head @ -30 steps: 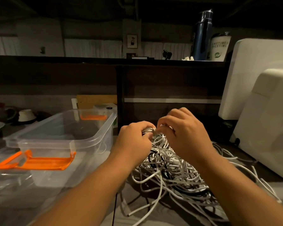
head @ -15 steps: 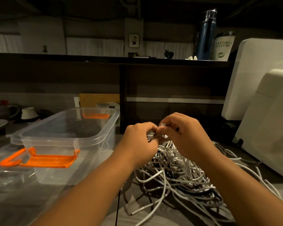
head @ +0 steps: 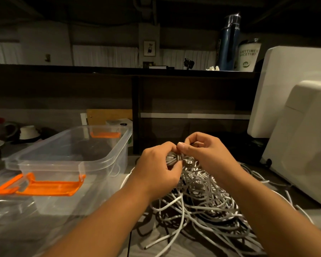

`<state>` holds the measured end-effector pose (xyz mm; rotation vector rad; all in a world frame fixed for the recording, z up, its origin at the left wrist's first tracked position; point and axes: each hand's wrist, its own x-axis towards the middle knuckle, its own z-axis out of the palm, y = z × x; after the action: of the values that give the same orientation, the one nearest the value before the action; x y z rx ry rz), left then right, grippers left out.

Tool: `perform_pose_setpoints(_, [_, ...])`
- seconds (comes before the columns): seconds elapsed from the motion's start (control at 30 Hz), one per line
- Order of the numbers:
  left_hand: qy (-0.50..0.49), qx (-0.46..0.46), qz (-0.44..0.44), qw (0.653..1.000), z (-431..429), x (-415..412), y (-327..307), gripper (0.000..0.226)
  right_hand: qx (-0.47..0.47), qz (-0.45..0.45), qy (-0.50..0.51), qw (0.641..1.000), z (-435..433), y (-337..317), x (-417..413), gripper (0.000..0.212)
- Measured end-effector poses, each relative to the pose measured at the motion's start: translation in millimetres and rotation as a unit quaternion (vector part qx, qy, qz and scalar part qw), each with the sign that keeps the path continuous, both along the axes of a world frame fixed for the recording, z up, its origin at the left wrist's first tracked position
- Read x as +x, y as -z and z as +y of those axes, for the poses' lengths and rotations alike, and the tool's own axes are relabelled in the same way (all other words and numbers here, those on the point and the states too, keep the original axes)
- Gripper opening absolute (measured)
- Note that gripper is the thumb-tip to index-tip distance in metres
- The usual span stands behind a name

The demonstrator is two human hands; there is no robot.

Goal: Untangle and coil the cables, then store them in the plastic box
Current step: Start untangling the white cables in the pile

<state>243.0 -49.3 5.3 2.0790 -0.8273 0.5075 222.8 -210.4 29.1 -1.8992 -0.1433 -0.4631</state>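
Hands meet above the tangle, forearms reaching forward: the left hand [head: 156, 165] curls its fingers round a small grey bundle [head: 171, 158] of cable, and the right hand [head: 207, 154] pinches the same bundle with thumb and bent fingers. Cables [head: 202, 206] lie beneath in a loose white and grey heap, just right of the clear plastic box [head: 72, 165] with orange latches [head: 44, 187]. On the shelf, a white cup [head: 248, 56] reads "ANYTIME"; its second line is unclear.
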Motion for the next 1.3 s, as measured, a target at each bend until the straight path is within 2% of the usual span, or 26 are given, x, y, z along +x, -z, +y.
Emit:
perform_pose_setpoints(0.23, [0.01, -0.033, 0.025, 0.999, 1, 3, -2, 0.015, -0.017, -0.013, -0.005, 1.0, 1, -4, -1, 0.008])
perform_pose_setpoints(0.3, [0.002, -0.035, 0.04, 0.999, 1, 4, -2, 0.014, -0.062, -0.042, 0.006, 0.997, 0, -4, -1, 0.004])
perform_pose_setpoints(0.37, [-0.023, -0.054, 0.053, 0.997, 1, 8, -1, 0.01, -0.147, -0.09, 0.05, 0.984, 0, -2, -1, 0.012])
perform_pose_setpoints(0.43, [-0.046, -0.095, 0.071, 0.992, 2, 11, -2, 0.009, -0.216, -0.163, 0.089, 0.959, 3, 0, -2, 0.016])
perform_pose_setpoints(0.5, [-0.038, -0.159, 0.109, 0.981, 1, 10, -7, 0.006, -0.262, -0.266, 0.119, 0.92, 4, 2, -1, 0.01])
perform_pose_setpoints(0.57, [-0.007, -0.242, 0.162, 0.957, -1, 9, -13, 0.005, -0.266, -0.337, 0.136, 0.893, 4, 3, 1, 0.007])
perform_pose_setpoints(0.63, [0.019, -0.32, 0.22, 0.921, -3, 9, -17, 0.013, -0.242, -0.354, 0.143, 0.892, 5, 3, 1, 0.005])
perform_pose_setpoints(0.7, [0.046, -0.375, 0.271, 0.885, -4, 10, -19, 0.018, -0.199, -0.288, 0.135, 0.927, 7, 3, -2, 0.004])
perform_pose_setpoints(0.77, [0.073, -0.407, 0.313, 0.855, 0, 11, -21, 0.019, -0.162, -0.169, 0.11, 0.966, 8, 4, -2, 0.007])
perform_pose_setpoints(0.83, [0.09, -0.398, 0.332, 0.85, 4, 12, -21, 0.019, -0.141, -0.075, 0.08, 0.984, 9, 5, 1, 0.009])
perform_pose_setpoints(0.93, [0.111, -0.353, 0.339, 0.865, 3, 9, -20, 0.019, -0.112, 0.015, -0.007, 0.994, 10, 6, 4, 0.01])
perform_pose_setpoints(1.07, [0.147, -0.342, 0.358, 0.856, -2, 4, -19, 0.016, -0.114, 0.032, -0.073, 0.99, 7, 6, 5, 0.02])
perform_pose_setpoints(1.17, [0.156, -0.338, 0.37, 0.851, -2, 4, -18, 0.009, -0.147, 0.02, -0.024, 0.989, 3, 5, 6, 0.023])
perform_pose_setpoints(1.23, [0.174, -0.315, 0.381, 0.852, -3, 0, -16, 0.013, -0.197, 0.019, 0.029, 0.98, 4, 6, 6, 0.022])
perform_pose_setpoints(1.3, [0.2, -0.296, 0.39, 0.848, -5, -4, -15, 0.017, -0.2, 0.019, 0.053, 0.978, 4, 6, 7, 0.021])
